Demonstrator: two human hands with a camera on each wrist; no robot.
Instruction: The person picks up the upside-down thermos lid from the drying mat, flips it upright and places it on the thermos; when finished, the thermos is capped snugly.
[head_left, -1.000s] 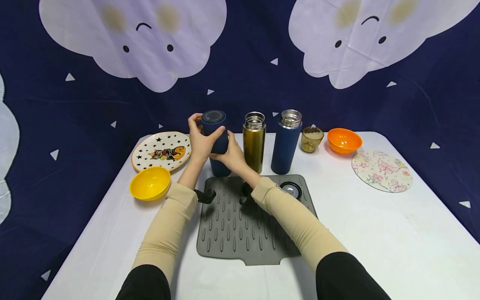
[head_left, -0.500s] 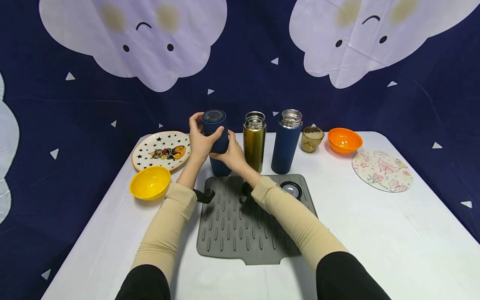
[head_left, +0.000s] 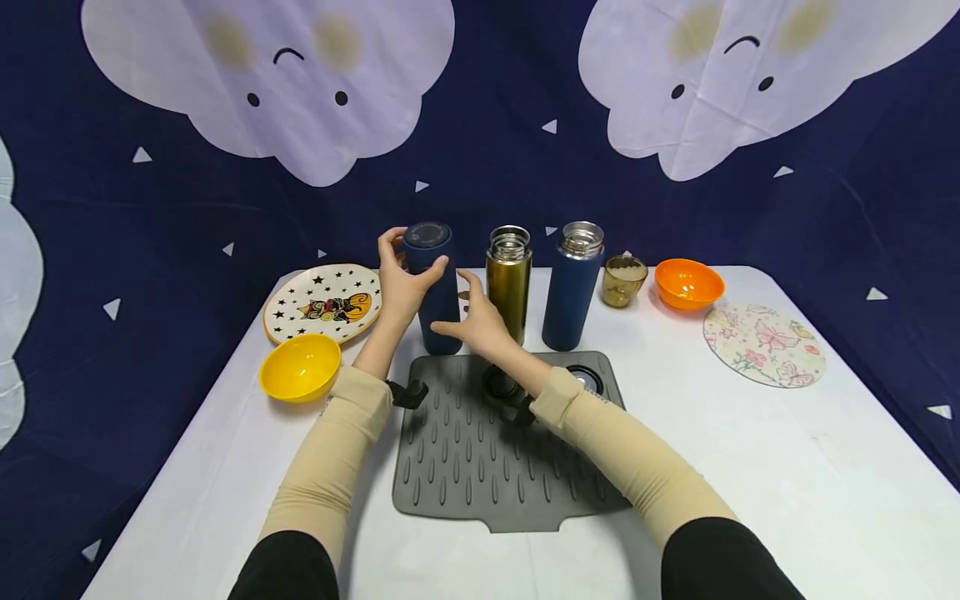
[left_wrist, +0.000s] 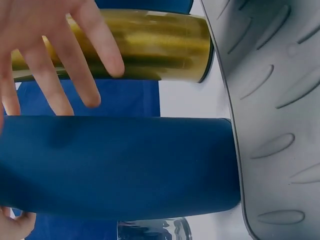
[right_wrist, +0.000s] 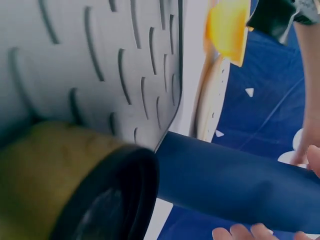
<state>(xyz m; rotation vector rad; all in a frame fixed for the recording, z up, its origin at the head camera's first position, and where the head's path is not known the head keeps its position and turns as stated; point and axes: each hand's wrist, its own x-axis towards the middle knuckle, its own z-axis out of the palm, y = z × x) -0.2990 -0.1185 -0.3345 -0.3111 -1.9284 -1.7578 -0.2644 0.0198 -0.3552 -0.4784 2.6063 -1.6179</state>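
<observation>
A blue insulated bottle (head_left: 441,315) with a dark lid stands upright at the back edge of the grey ridged mat (head_left: 450,467). My left hand (head_left: 403,287) grips it near the top, thumb on the front side and fingers behind. To its right, my right hand (head_left: 483,323) is spread apart from the bottle and holds nothing; the left wrist view shows its extended fingers (left_wrist: 80,65) between the blue bottle and the gold bottle (head_left: 507,292). The gold one and a second blue bottle (head_left: 572,292) stand lidless.
Two bottle lids lie on the mat, one gold with a black rim (right_wrist: 145,170), another (head_left: 588,379) partly behind the right forearm. A patterned plate (head_left: 322,307) and yellow bowl (head_left: 300,367) stand left; an amber glass (head_left: 622,279), orange bowl (head_left: 688,283) and floral round mat (head_left: 765,343), right.
My right hand has let go of the blue bottle's body and moved slightly right and down, its fingers spreading. The left hand keeps its grip near the top.
</observation>
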